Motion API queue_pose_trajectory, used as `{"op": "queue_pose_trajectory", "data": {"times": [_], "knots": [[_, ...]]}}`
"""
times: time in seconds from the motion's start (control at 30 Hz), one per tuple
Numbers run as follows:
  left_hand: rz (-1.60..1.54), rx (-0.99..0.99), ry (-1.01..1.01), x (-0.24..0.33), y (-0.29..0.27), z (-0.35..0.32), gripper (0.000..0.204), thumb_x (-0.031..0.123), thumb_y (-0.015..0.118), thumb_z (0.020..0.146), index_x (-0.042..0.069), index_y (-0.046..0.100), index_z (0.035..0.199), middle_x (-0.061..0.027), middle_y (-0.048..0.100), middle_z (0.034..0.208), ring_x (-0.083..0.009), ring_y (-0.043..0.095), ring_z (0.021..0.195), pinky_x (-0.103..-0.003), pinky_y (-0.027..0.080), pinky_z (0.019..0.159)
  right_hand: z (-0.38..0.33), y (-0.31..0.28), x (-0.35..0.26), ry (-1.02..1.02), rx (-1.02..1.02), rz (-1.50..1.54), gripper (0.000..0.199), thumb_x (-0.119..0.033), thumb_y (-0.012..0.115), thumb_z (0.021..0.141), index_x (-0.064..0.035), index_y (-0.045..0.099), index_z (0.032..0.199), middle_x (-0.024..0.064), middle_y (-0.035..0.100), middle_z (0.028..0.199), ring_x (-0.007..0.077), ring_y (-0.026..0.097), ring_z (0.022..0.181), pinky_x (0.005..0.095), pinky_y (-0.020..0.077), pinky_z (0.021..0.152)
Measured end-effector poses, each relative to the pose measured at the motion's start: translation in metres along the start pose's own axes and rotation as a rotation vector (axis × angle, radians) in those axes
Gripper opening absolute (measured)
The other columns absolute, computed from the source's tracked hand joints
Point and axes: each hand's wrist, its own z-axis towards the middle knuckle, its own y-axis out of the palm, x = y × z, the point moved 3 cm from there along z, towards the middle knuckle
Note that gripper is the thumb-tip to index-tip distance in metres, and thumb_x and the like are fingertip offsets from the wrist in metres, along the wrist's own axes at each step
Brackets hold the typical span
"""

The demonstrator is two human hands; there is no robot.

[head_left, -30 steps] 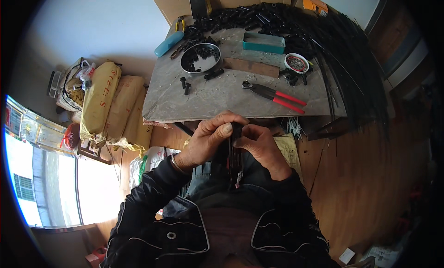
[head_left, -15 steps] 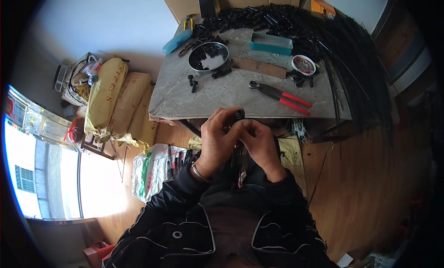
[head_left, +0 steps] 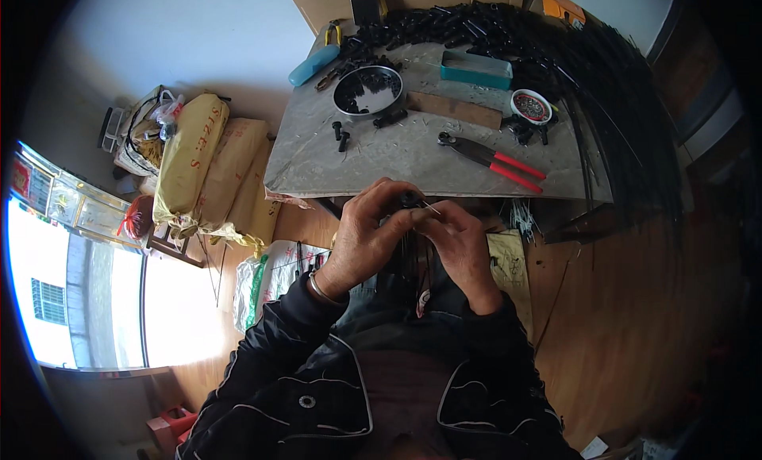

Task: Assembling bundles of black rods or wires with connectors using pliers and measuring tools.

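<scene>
In front of the table's near edge, my left hand (head_left: 363,242) is closed round a small black cylindrical part (head_left: 410,199), whose round end shows above the fingers. Close against it, my right hand (head_left: 463,250) pinches a thin, shiny wire-like piece (head_left: 431,208) beside the black part. Whether the wire enters the part cannot be made out. Below the hands, dark slender rods hang down over my lap, partly hidden. On the table beyond lie end-cutting pincers (head_left: 492,160) with red handles.
The grey table (head_left: 317,162) bears a round tin (head_left: 368,111) of black bits, a teal tray (head_left: 476,80), a brown bar (head_left: 454,111), a white cup (head_left: 531,107) of small metal pieces and a black heap (head_left: 476,23) of parts. Yellow sacks (head_left: 198,154) stand left.
The hands have shifted slightly in relation to each other, the right one drawing a little to the right. A shiny wire now shows between them. The whole view has shifted slightly.
</scene>
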Motion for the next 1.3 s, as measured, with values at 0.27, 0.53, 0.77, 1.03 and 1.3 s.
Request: {"op": "queue_pose_trajectory", "data": {"times": [0.27, 0.53, 0.77, 1.03, 1.3], "knots": [[-0.111, -0.391, -0.112, 0.006, -0.008, 0.006, 0.028, 0.025, 0.061, 0.094, 0.001, 0.055, 0.107, -0.0037, 0.056, 0.096, -0.0113, 0.053, 0.092, -0.026, 0.044, 0.083, -0.005, 0.001, -0.003, 0.229, -0.243, 0.197, 0.031, -0.029, 0.071, 0.088, -0.0032, 0.059, 0.075, -0.0018, 0.057, 0.065, 0.0052, 0.052, 0.059, 0.0216, 0.0394, 0.055], [-0.199, -0.421, -0.116, -0.009, 0.002, 0.001, 0.034, 0.038, 0.059, 0.094, 0.005, 0.053, 0.094, -0.0017, 0.052, 0.094, -0.0107, 0.049, 0.087, -0.025, 0.041, 0.077, -0.009, -0.003, -0.015, -0.021, -0.231, -0.146, 0.024, -0.023, 0.070, 0.089, -0.0015, 0.060, 0.082, -0.0016, 0.057, 0.068, 0.0047, 0.053, 0.064, 0.0202, 0.0432, 0.058], [-0.569, -0.180, -0.209, -0.027, 0.010, -0.010, 0.036, 0.040, 0.044, 0.101, 0.005, 0.050, 0.105, 0.0015, 0.050, 0.083, -0.0072, 0.048, 0.077, -0.023, 0.040, 0.073, -0.001, -0.001, -0.052, -0.362, 0.014, -0.208, 0.019, -0.014, 0.071, 0.087, 0.0006, 0.060, 0.092, 0.0050, 0.061, 0.082, 0.0091, 0.060, 0.072, 0.0233, 0.0477, 0.062], [-0.577, -0.068, -0.179, -0.024, 0.020, -0.015, 0.044, 0.046, 0.036, 0.102, 0.005, 0.050, 0.100, 0.0020, 0.047, 0.075, -0.0052, 0.042, 0.068, -0.021, 0.036, 0.060, 0.007, 0.010, -0.039, -0.021, -0.011, -0.035, 0.027, -0.022, 0.053, 0.097, -0.0020, 0.057, 0.079, -0.0005, 0.055, 0.066, 0.0069, 0.048, 0.058, 0.0240, 0.0398, 0.053], [-0.307, 0.034, -0.190, -0.031, 0.010, -0.014, 0.042, 0.043, 0.037, 0.103, 0.004, 0.052, 0.100, 0.0019, 0.047, 0.076, -0.0061, 0.041, 0.070, -0.021, 0.036, 0.062, 0.004, 0.017, -0.056, -0.412, 0.074, -0.272, 0.013, -0.007, 0.064, 0.089, -0.0019, 0.056, 0.079, 0.0011, 0.055, 0.070, 0.0086, 0.047, 0.059, 0.0239, 0.0383, 0.052]]}}
